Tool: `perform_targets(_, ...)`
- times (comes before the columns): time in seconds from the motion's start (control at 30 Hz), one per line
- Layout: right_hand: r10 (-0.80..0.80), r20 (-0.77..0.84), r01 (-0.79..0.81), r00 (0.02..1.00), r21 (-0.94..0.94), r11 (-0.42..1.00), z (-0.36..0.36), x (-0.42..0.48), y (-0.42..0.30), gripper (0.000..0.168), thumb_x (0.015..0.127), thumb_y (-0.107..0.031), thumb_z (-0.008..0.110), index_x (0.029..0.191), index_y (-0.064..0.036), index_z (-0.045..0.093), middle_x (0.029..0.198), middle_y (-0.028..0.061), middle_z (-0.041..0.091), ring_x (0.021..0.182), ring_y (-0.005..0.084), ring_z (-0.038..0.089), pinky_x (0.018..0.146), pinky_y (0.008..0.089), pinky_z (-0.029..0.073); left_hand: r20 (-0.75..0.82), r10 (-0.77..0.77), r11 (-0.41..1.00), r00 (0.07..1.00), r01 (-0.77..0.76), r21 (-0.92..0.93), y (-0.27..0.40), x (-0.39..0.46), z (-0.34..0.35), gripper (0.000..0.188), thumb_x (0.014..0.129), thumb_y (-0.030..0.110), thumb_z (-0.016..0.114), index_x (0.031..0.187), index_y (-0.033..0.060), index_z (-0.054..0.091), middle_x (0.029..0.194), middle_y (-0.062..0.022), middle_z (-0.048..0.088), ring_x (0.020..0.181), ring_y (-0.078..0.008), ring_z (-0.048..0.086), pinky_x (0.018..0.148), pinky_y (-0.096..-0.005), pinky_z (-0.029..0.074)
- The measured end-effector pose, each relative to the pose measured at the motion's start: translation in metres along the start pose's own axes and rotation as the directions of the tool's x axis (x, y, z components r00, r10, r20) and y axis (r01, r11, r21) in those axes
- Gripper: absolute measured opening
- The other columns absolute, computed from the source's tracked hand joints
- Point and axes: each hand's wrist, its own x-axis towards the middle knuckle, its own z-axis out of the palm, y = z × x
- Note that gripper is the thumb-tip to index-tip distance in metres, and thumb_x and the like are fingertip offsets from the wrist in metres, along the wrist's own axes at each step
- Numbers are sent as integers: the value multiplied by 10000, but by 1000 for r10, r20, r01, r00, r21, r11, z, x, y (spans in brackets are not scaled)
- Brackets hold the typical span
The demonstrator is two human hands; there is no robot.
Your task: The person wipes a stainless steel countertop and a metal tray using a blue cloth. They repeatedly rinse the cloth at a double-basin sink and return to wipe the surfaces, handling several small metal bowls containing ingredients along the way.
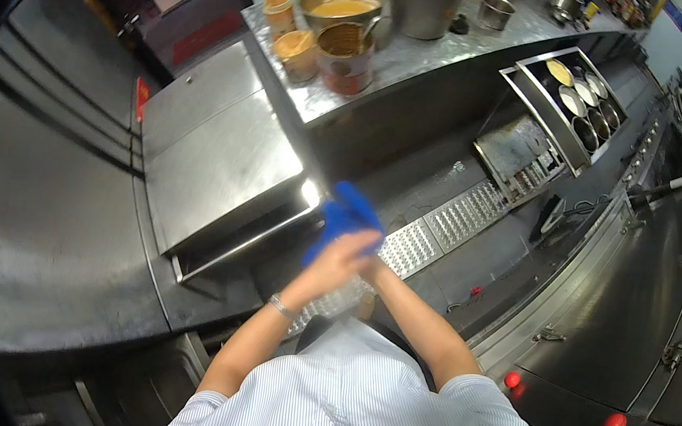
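A blue cloth [340,219], blurred by motion, hangs bunched in front of my body. My left hand [345,254], with a metal-band watch or bracelet [282,306] at its wrist, grips the lower part of the cloth. Close behind it, my right hand [371,268] meets the left at the cloth's edge. The left hand hides most of the right one's fingers, so its hold is not visible. Both hands are above the floor, beside the corner of a steel worktop [225,151].
A steel counter [422,51] ahead carries tins, a bowl [342,1] of sauce and a tall bucket [424,2]. Seasoning pots [571,101] fill a rack at right. Perforated metal grating [415,246] crosses the floor. Steel cabinets [598,334] with red knobs stand at right.
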Motion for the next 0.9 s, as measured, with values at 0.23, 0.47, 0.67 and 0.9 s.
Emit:
perform_targets(0.23,-566,65,558,822,-293,777,-78,26,-55,365,814,-121,511,1166,-48,446,1043,72,545,929,164,531,749,273,438,-41,201,934,979,-179,310,9,85,13,455,752,151,614,1172,33,487,1222,-178,457,1066,-296,497,867,-349,411)
perform_targets(0.47,-581,-229,459,781,-419,783,-121,72,-133,279,773,-86,547,1045,-28,544,915,76,599,870,230,572,737,336,446,228,-291,691,929,369,-622,-21,212,9,599,845,198,547,1334,32,244,1255,-143,398,1129,-174,402,927,-289,332)
perform_targets(0.67,-601,141,291,786,-943,160,-163,120,-260,241,781,-92,545,1013,-30,568,880,78,609,847,232,581,717,331,451,245,-395,663,885,459,-591,-36,340,22,267,807,95,567,1046,-8,511,860,-43,566,804,-87,513,744,-223,408)
perform_targets(0.9,-572,-13,137,820,-966,219,-262,146,-326,204,808,-141,526,967,-36,599,837,79,622,809,224,589,684,330,453,163,-292,761,942,332,-557,-44,481,60,79,826,77,538,858,19,581,761,25,560,688,-49,480,651,-195,394)
